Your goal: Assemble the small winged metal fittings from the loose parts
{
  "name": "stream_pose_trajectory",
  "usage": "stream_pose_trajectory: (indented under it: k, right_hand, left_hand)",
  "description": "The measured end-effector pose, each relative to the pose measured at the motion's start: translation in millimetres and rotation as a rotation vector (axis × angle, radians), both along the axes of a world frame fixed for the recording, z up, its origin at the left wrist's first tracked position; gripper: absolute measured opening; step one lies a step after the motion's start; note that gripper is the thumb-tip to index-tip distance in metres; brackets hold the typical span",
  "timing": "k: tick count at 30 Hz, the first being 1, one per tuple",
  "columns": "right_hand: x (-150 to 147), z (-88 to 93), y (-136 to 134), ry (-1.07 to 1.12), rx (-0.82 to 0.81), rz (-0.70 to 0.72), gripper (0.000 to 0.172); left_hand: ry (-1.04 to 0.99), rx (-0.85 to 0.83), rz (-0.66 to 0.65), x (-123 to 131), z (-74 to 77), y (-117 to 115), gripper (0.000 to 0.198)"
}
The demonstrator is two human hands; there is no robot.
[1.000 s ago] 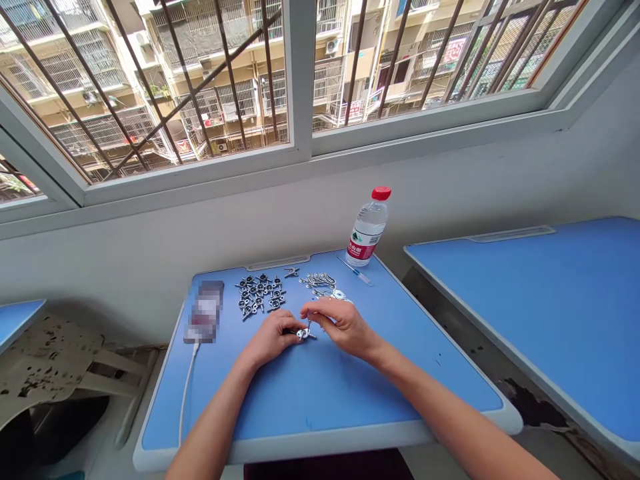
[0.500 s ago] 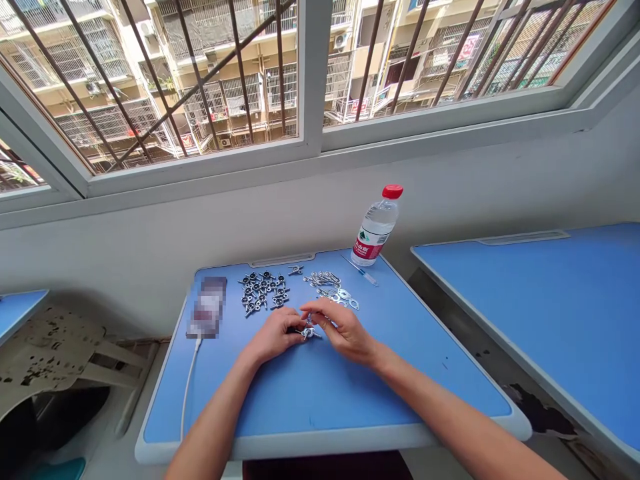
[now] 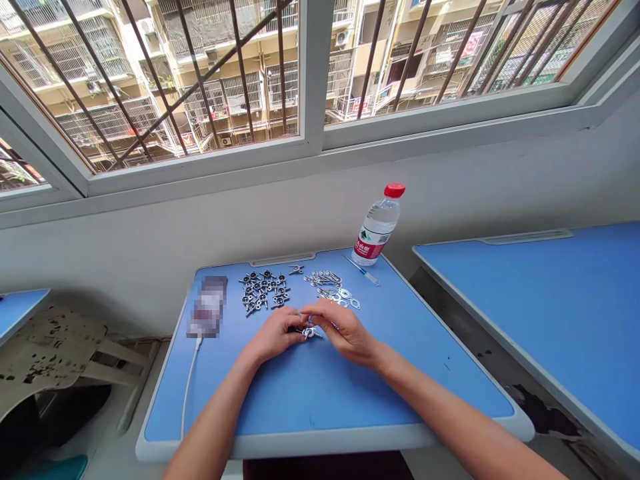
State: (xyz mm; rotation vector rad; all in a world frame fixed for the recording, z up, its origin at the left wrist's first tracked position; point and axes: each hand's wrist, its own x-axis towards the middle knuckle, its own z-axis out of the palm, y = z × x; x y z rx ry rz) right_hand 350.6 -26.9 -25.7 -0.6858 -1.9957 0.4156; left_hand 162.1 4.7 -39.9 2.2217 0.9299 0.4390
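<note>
My left hand [image 3: 274,337] and my right hand [image 3: 345,330] meet over the middle of a small blue desk [image 3: 320,393]. Both pinch one small silver metal fitting [image 3: 309,331] held between their fingertips just above the desktop. Behind my left hand lies a cluster of several similar dark and silver fittings [image 3: 263,291]. A pile of loose silver parts and washers [image 3: 333,287] lies behind my right hand.
A phone [image 3: 207,307] with a white cable [image 3: 187,390] lies at the desk's left. A red-capped water bottle [image 3: 379,225] stands at the back right, with a pen [image 3: 363,270] beside it. Another blue desk [image 3: 540,300] stands to the right, a worn white chair [image 3: 55,353] to the left.
The view has shifted slightly to the left. My hands stay together on the small fitting, with the fingers moving only a little.
</note>
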Motion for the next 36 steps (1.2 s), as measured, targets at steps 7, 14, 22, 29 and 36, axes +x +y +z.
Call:
stream_pose_trajectory:
  k: [7, 14, 22, 29, 36]
  right_hand:
    - [0.4, -0.7, 0.5, 0.000, 0.008, 0.006, 0.026]
    - [0.8, -0.2, 1.0, 0.010, -0.014, 0.004, 0.028]
    - [-2.9, 2.4, 0.4, -0.016, 0.067, 0.013, 0.027]
    - [-6.3, 5.1, -2.4, -0.092, 0.118, 0.050, 0.037]
    - [-7.3, 3.5, -0.9, -0.015, 0.130, 0.050, 0.036]
  left_hand:
    - [-0.002, -0.002, 0.002, -0.5, -0.3, -0.4, 0.013]
    - [-0.013, -0.010, -0.009, -1.5, -1.4, -0.2, 0.025]
    - [0.015, 0.026, -0.002, -1.4, -5.1, 1.2, 0.010]
    - [0.080, 0.065, 0.029, -0.2, -4.8, 1.4, 0.004]
    - [0.059, 0.057, 0.021, 0.1, -5.7, 1.9, 0.007]
